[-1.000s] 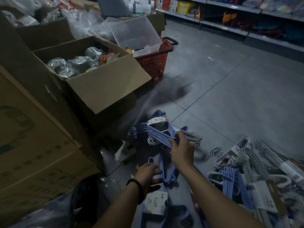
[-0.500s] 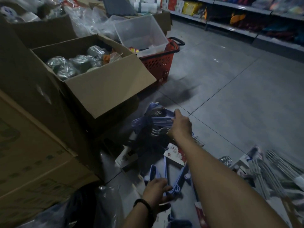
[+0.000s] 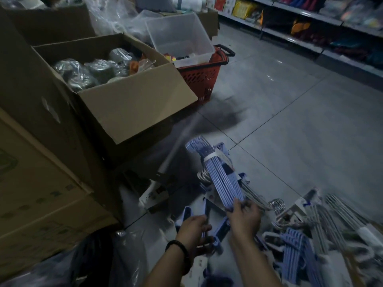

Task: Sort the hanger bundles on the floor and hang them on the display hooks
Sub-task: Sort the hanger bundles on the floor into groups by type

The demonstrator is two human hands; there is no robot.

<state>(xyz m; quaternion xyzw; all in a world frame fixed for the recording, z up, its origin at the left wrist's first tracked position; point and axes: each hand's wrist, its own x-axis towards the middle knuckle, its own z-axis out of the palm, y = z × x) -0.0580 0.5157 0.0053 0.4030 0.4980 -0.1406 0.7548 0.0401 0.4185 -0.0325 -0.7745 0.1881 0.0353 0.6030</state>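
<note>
A banded bundle of pale blue hangers (image 3: 221,179) stands tilted just above the floor (image 3: 300,141), its lower end grasped in the curled fingers of the right hand (image 3: 245,218). Beside it, the left hand (image 3: 192,229) clenches its fingers round a second blue bundle (image 3: 220,230) lying low on the tiles. More hanger packs (image 3: 296,245) are heaped to the right, with an open cardboard box (image 3: 134,108) and a red shopping basket (image 3: 199,79) farther off.
</note>
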